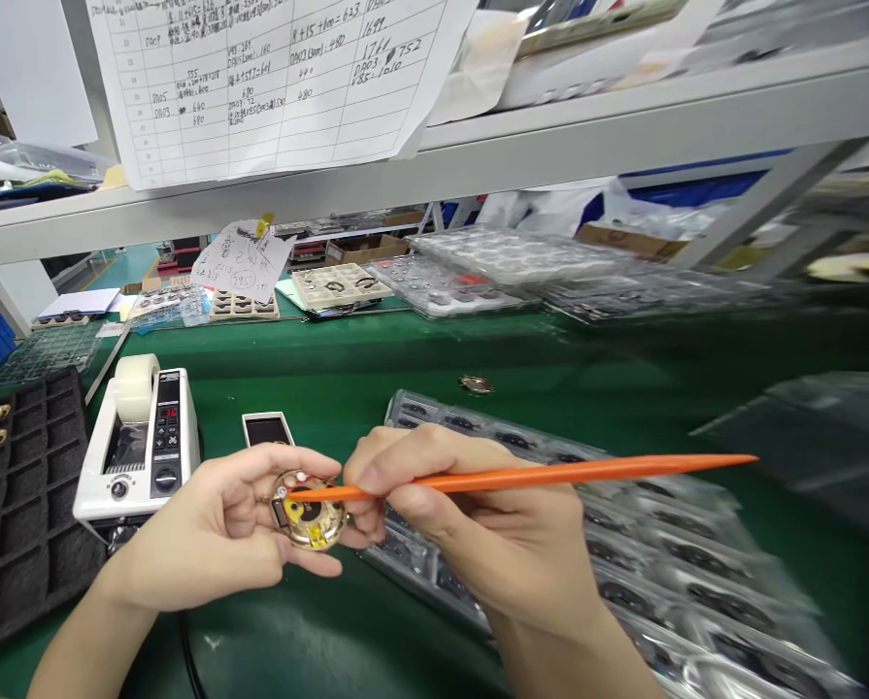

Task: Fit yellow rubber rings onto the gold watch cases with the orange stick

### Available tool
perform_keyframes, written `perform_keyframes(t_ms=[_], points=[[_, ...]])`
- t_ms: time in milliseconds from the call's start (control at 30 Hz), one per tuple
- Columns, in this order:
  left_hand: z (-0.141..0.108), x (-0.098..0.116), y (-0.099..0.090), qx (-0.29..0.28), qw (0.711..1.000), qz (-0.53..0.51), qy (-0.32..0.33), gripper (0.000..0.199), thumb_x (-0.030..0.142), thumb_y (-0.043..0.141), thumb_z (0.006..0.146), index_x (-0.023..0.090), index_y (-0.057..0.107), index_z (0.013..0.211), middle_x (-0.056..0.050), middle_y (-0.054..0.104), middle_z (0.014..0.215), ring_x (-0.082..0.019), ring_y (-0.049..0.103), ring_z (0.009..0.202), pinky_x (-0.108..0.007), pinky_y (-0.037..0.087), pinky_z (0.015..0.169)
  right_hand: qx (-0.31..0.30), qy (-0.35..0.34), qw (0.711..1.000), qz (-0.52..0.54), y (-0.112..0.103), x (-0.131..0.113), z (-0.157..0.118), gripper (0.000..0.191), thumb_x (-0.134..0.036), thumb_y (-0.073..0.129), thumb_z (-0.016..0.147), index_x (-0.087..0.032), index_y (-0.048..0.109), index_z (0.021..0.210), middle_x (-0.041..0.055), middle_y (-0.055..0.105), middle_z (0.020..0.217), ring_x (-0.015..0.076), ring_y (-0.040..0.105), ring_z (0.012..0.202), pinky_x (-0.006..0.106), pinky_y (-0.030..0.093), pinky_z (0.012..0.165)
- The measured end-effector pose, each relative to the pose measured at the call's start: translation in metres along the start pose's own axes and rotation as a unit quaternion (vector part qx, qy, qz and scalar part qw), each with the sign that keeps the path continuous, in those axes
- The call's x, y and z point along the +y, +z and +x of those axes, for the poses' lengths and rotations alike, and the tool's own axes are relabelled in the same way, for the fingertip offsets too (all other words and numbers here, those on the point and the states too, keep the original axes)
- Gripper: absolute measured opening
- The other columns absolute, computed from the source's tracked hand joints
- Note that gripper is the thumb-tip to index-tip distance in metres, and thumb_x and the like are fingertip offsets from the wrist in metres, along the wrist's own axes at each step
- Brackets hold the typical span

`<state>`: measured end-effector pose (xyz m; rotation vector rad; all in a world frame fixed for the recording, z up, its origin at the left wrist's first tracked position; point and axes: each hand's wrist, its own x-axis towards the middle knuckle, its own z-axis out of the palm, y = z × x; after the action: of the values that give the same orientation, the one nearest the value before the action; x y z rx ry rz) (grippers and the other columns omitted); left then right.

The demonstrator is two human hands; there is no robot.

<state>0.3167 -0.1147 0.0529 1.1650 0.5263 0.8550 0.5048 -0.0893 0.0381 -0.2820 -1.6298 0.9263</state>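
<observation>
Pinching a long, smooth orange plastic pick (551, 475) like a pen, the right hand (470, 524) has its fingers together close to the pointed end, a low grip that suits fine control. That point reaches the edge of a round gold watch (316, 519) with yellow marks on its face. The left hand (208, 529) cradles the watch, fingers clamped around its rim, above a glossy green mat (274, 631). Just beyond stand a white tape dispenser (143, 447) with a red display and a small dark card (266, 429). Further left lies a black foam tray (18, 524) of square pockets; to the right, clear ribbed plastic trays (623, 553) hold dark parts.
</observation>
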Motion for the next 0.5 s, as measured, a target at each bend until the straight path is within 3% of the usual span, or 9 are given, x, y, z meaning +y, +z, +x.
perform_keyframes(t_ms=[233, 500], points=[[-0.0005, 0.0013, 0.0009, 0.005, 1.000, -0.019, -0.005, 0.048, -0.008, 0.058, 0.075, 0.022, 0.068, 0.112, -0.002, 0.072, 0.099, -0.016, 0.070, 0.097, -0.023, 0.059, 0.083, -0.009, -0.008, 0.999, 0.031, -0.0019, 0.0042, 0.0010, 0.014, -0.029, 0.059, 0.092, -0.021, 0.070, 0.088, 0.0016, 0.063, 0.065, 0.0114, 0.062, 0.053, 0.020, 0.052, 0.044], [0.0008, 0.0014, 0.0014, -0.008, 1.000, -0.024, 0.003, 0.050, -0.010, 0.054, 0.077, 0.024, 0.068, 0.111, 0.000, 0.073, 0.099, -0.013, 0.069, 0.097, -0.021, 0.058, 0.084, -0.014, -0.028, 0.999, -0.003, -0.0009, 0.0004, 0.0013, 0.014, -0.028, 0.058, 0.093, -0.022, 0.070, 0.088, 0.0014, 0.063, 0.063, 0.0118, 0.060, 0.055, 0.020, 0.050, 0.045]])
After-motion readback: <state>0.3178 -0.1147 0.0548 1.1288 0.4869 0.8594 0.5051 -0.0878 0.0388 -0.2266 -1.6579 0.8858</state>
